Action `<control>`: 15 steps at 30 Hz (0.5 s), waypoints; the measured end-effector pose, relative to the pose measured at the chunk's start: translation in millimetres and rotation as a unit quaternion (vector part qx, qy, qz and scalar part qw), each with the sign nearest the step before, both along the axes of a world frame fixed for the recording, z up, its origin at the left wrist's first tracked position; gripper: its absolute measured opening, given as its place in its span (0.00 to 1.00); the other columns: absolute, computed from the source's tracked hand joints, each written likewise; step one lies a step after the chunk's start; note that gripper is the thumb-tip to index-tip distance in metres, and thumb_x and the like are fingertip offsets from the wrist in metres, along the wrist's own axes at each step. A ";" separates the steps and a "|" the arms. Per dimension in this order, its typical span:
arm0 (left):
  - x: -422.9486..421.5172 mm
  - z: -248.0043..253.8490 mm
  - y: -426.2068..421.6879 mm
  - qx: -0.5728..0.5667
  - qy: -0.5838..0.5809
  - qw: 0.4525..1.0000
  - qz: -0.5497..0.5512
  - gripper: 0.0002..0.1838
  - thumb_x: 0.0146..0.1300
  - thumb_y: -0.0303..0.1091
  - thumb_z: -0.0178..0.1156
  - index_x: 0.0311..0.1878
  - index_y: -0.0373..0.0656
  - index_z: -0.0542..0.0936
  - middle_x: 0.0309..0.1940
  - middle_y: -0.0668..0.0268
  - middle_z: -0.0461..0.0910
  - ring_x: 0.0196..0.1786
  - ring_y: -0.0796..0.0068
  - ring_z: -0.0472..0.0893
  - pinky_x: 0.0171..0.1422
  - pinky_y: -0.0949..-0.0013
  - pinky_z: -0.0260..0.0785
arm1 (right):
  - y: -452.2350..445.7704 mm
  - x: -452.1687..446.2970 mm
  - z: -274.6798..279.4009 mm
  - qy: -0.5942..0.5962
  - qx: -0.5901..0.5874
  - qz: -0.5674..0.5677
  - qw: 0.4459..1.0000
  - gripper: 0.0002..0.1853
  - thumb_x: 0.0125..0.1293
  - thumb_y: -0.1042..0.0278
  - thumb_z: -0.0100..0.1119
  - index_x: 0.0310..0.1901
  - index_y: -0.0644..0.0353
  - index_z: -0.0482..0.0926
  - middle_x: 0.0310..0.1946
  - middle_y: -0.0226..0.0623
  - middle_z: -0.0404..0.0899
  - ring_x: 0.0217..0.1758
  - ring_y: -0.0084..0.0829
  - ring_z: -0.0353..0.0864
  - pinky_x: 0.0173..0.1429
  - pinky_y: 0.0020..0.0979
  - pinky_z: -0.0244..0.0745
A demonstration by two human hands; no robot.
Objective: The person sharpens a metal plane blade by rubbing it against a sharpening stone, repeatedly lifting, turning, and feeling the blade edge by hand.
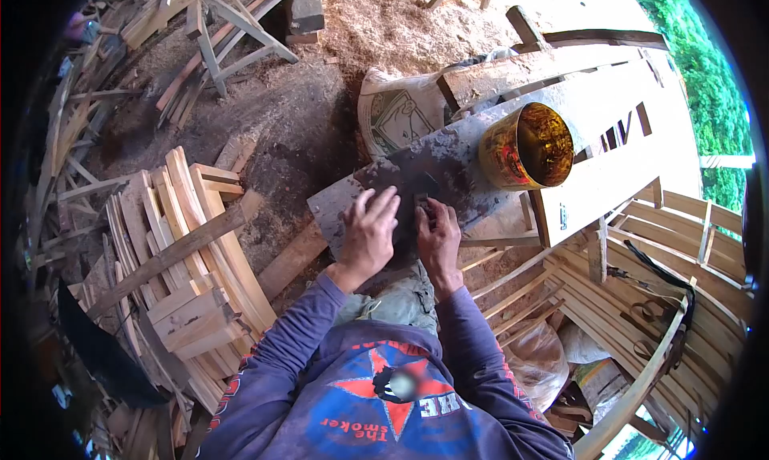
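Observation:
My left hand (pixel 370 234) hovers over the near end of a dark-stained plank bench (pixel 332 206), its fingers stretched out and holding nothing. Beside it, my right hand (pixel 438 240) is closed, thumb and fingers pinched together at the bench top. A small dark piece (pixel 420 198) shows at those fingertips, too small and dark to name. Farther along the bench, to the right of my hands, stands an open round tin (pixel 501 151) with a yellowish, stained inside.
Stacked wooden slats (pixel 172 227) lie to the left, with a board across them. A printed sack (pixel 396 111) sits behind the bench. At right is a slatted wooden frame (pixel 641 300) with straps on it. Sawdust (pixel 376 19) covers the ground; a wooden trestle (pixel 232 39) stands at upper left.

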State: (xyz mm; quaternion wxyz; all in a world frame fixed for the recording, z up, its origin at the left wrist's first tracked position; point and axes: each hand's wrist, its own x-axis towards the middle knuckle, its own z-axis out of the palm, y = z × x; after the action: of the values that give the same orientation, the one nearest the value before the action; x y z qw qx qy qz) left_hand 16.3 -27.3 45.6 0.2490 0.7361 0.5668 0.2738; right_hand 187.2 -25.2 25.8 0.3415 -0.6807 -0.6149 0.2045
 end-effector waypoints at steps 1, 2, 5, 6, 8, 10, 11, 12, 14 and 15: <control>1.4 -0.3 -2.0 0.033 0.038 0.998 -0.035 0.23 0.69 0.28 0.60 0.67 0.38 0.79 0.74 0.60 0.73 0.74 0.50 0.66 0.75 0.48 0.56 | -0.5 -3.0 -0.7 -0.003 -0.002 0.000 1.000 0.15 0.71 0.65 0.66 0.56 0.60 0.81 0.44 0.48 0.84 0.42 0.51 0.87 0.47 0.44 0.82; 1.7 -3.1 -3.4 0.015 0.041 0.997 -0.069 0.26 0.69 0.29 0.59 0.70 0.37 0.76 0.77 0.61 0.69 0.76 0.46 0.63 0.75 0.44 0.52 | -0.2 -5.4 -1.1 -0.016 -0.001 -0.015 1.000 0.14 0.71 0.66 0.66 0.54 0.61 0.82 0.43 0.48 0.83 0.41 0.51 0.87 0.46 0.45 0.82; 3.0 -16.3 -6.5 0.032 0.076 0.991 -0.102 0.26 0.69 0.29 0.58 0.70 0.37 0.76 0.77 0.61 0.68 0.76 0.45 0.63 0.73 0.44 0.52 | 1.5 -11.1 -0.9 -0.027 -0.001 -0.037 0.999 0.11 0.70 0.66 0.66 0.50 0.61 0.84 0.42 0.47 0.82 0.40 0.50 0.86 0.45 0.45 0.82; 2.7 -16.7 -4.8 0.025 0.069 0.992 -0.105 0.27 0.68 0.30 0.57 0.70 0.36 0.76 0.77 0.62 0.69 0.76 0.44 0.62 0.73 0.43 0.52 | 3.2 -12.2 -0.7 -0.024 -0.003 -0.044 0.999 0.10 0.70 0.66 0.66 0.48 0.62 0.84 0.42 0.48 0.82 0.40 0.49 0.86 0.44 0.45 0.82; 2.8 -19.4 1.8 0.033 0.061 0.992 -0.109 0.26 0.68 0.29 0.57 0.70 0.37 0.77 0.77 0.62 0.69 0.76 0.45 0.62 0.73 0.43 0.52 | 5.1 -15.6 -1.8 -0.027 0.004 -0.050 0.998 0.09 0.70 0.66 0.66 0.47 0.62 0.84 0.41 0.48 0.82 0.39 0.49 0.86 0.43 0.44 0.82; 4.1 -23.6 14.1 0.041 0.054 0.991 -0.116 0.26 0.68 0.29 0.56 0.70 0.37 0.77 0.77 0.62 0.70 0.76 0.45 0.62 0.73 0.44 0.52 | 8.5 -20.6 0.3 -0.011 0.010 -0.056 0.998 0.08 0.70 0.67 0.66 0.45 0.62 0.83 0.40 0.48 0.80 0.39 0.51 0.85 0.43 0.45 0.81; 5.7 -27.9 23.5 0.045 0.035 0.991 -0.124 0.26 0.68 0.29 0.56 0.69 0.38 0.78 0.77 0.61 0.70 0.76 0.46 0.62 0.73 0.44 0.52 | 13.7 -21.7 -1.1 -0.013 0.009 -0.060 0.998 0.08 0.70 0.67 0.66 0.45 0.62 0.83 0.40 0.48 0.80 0.39 0.51 0.85 0.43 0.45 0.81; 7.5 -29.2 30.7 0.049 0.016 0.990 -0.133 0.25 0.68 0.30 0.55 0.69 0.38 0.78 0.76 0.61 0.71 0.76 0.46 0.61 0.73 0.45 0.52 | 19.4 -21.6 -3.1 -0.030 0.021 -0.053 0.998 0.08 0.70 0.69 0.65 0.45 0.62 0.82 0.40 0.48 0.80 0.40 0.52 0.84 0.43 0.46 0.80; 5.3 -32.3 33.5 0.052 0.015 0.988 -0.145 0.25 0.69 0.30 0.54 0.69 0.39 0.78 0.77 0.62 0.70 0.76 0.46 0.62 0.74 0.45 0.52 | 12.5 -21.4 -7.1 -0.048 0.028 -0.055 0.997 0.07 0.70 0.70 0.65 0.45 0.62 0.82 0.40 0.48 0.79 0.40 0.53 0.83 0.44 0.47 0.80; 4.0 -31.0 30.2 0.055 0.016 0.987 -0.152 0.25 0.69 0.30 0.54 0.69 0.40 0.78 0.77 0.62 0.70 0.76 0.46 0.62 0.74 0.46 0.52 | 0.1 -22.1 -8.0 -0.045 0.024 -0.055 0.997 0.07 0.70 0.70 0.64 0.46 0.63 0.81 0.40 0.49 0.79 0.41 0.53 0.83 0.44 0.47 0.79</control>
State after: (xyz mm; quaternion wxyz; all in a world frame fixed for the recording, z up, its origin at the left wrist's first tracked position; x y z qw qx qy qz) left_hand 20.2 2.9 14.6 0.2375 0.8307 0.4360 0.2518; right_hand 165.1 -25.2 17.8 0.3405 -0.7133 -0.5964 0.1398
